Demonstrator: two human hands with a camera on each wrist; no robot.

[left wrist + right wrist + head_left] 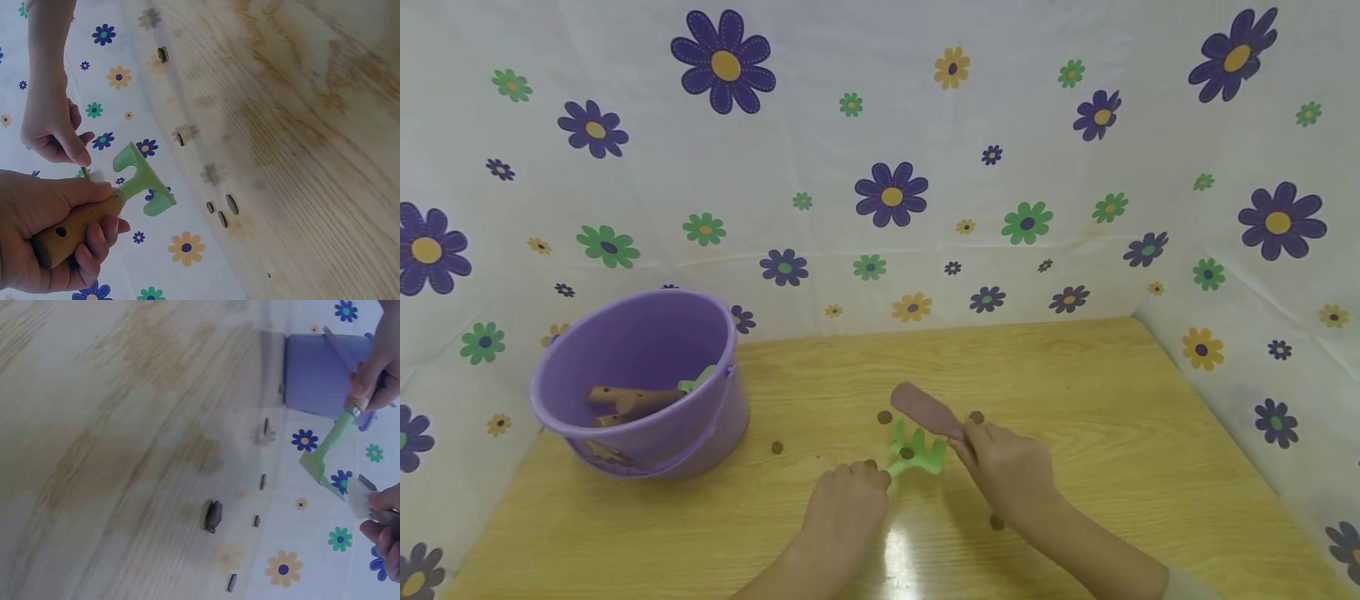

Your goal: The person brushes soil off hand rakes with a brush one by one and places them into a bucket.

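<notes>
My left hand [847, 504] grips the wooden handle [78, 228] of a small toy garden rake with a light green head [145, 178]. The rake is raised off the table, its tines pointing away from me in the head view. In my right hand [1011, 467] is a small trowel [925, 408] with a flat, round-ended mauve blade; fingers cover most of its handle. The trowel's blade is close to the rake's tines; whether they touch, I cannot tell. A small brown disc [907, 453] shows at the rake's head, on it or behind it.
Several more brown discs lie scattered on the wooden table [1150, 467], one disc [777, 447] towards the bucket. That purple bucket [730, 429] stands at the left, with wooden pieces [643, 400] and a green piece [698, 379] inside. Flowered cloth [820, 167] hangs behind and at the sides.
</notes>
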